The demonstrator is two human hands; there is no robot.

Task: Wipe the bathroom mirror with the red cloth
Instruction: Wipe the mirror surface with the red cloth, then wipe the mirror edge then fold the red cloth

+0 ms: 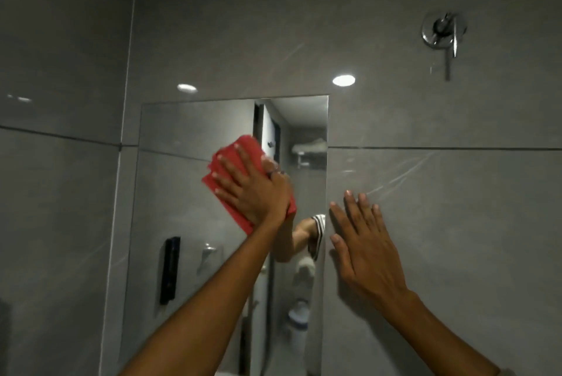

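A tall frameless mirror (188, 199) hangs on the grey tiled wall. My left hand (252, 193) lies flat with fingers spread, pressing a folded red cloth (237, 153) against the upper middle of the glass. The cloth sticks out above and to the left of the fingers. My right hand (362, 245) rests open and flat on the wall tile just right of the mirror's right edge, fingers pointing up. The mirror reflects my arm and a striped sleeve.
A chrome wall valve with a lever (444, 33) is mounted high on the right. Large grey tiles (456, 223) surround the mirror, with a wall corner at the left. The mirror reflects a black dispenser (170, 270), a shelf and a doorway.
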